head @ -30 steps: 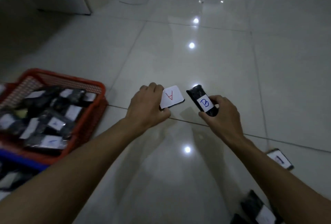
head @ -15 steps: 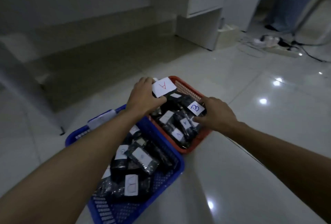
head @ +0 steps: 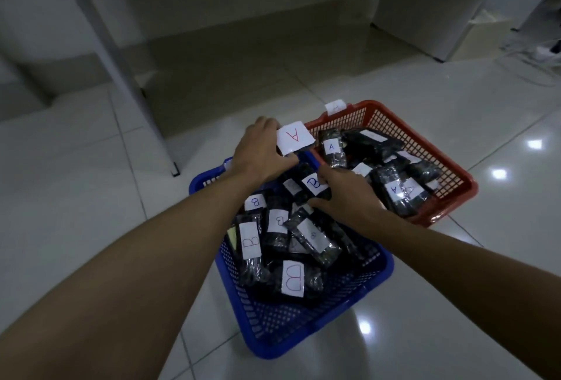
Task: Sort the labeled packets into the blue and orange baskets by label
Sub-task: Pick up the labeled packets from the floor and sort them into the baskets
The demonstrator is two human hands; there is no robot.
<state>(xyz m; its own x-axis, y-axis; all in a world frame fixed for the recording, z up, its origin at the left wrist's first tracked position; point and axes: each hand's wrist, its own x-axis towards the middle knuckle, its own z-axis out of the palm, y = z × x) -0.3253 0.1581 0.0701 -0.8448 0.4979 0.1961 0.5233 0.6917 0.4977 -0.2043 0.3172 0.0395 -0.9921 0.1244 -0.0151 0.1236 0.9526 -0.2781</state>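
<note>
The blue basket sits near me, filled with several black packets labelled B. Behind it to the right stands the orange basket, holding several packets labelled A. My left hand grips a packet with a white A label, held over the gap where the two baskets meet. My right hand holds a black packet with a B label above the far end of the blue basket.
A white tag sticks up on the orange basket's far rim. A white table leg stands on the floor to the left. White cabinets and cables lie at the back right. Glossy tile floor surrounds the baskets.
My view swung from the open floor to the baskets. Both hands carried their packets over: the B packet moved from the orange basket to the blue one, the A packet stays at the junction.
</note>
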